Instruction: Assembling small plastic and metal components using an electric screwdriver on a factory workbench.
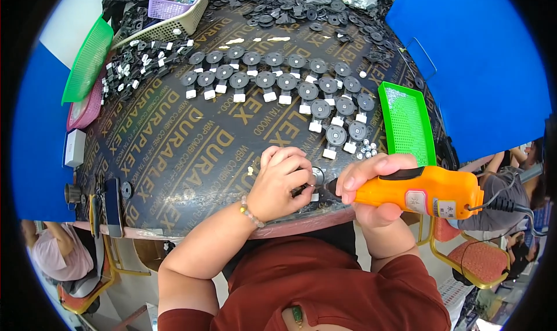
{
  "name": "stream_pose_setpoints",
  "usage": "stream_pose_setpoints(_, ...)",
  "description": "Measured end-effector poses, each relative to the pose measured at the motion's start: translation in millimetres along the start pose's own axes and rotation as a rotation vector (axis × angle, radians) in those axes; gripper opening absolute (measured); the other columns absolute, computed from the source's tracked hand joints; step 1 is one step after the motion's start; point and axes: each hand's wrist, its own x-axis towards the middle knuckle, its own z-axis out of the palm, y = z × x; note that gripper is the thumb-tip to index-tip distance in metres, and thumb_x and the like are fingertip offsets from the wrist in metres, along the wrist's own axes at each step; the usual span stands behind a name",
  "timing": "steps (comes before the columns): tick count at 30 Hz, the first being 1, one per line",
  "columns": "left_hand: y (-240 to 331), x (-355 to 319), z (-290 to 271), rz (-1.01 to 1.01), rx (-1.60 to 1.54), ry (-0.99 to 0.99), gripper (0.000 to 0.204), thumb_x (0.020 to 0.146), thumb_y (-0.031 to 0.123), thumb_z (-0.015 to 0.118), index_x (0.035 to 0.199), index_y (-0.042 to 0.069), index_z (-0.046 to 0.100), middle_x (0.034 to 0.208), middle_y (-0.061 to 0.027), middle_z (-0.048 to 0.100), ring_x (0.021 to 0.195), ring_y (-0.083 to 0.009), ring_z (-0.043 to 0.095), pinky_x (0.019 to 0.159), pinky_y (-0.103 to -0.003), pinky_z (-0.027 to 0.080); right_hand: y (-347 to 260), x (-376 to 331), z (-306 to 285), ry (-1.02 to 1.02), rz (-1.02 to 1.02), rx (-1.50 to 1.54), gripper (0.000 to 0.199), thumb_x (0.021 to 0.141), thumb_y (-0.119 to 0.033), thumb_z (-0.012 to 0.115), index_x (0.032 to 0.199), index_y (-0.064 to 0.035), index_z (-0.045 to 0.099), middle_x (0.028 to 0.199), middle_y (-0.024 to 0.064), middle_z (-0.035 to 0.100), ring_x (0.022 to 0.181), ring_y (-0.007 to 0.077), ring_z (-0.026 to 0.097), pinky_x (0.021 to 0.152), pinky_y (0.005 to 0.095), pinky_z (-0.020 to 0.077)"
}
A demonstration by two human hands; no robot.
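Note:
My right hand [378, 187] is wrapped round an orange electric screwdriver [422, 193], its black tip end pointing left. A cord runs off its back to the right. The tip meets a small wheel part [317, 176] near the table's front edge, and my fingers hide most of that part. My left hand [283, 183] has its fingers curled closed round the same part, steadying it from the left. Beyond my hands stand curved rows of black wheel assemblies [286, 81], each with a white block at its near side. Several small silvery pieces [366, 149] lie just past the screwdriver.
A green tray [432, 135] holds small screws at the right. Loose black wheels [278, 6] are heaped at the far side. Black-and-white pieces [136, 65] lie at far left, near a cream basket [196, 19] and a green basket [87, 58]. A phone [114, 206] rests at the left edge.

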Motion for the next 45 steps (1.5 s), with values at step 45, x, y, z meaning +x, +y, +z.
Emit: stream_pose_setpoints(45,14,-9,-21,-0.179,0.249,-0.082,0.040,0.067,0.027,0.081,0.101,0.010,0.067,0.101,-0.0060,0.062,0.113,-0.0253,0.053,0.102,-0.049,0.030,13,2,9,0.030,0.154,0.056,0.059,0.084,-0.051,0.070,0.114,-0.0051,0.047,0.078,0.0144,0.063,0.056,0.0191,0.059,0.051,0.0298,0.0506)
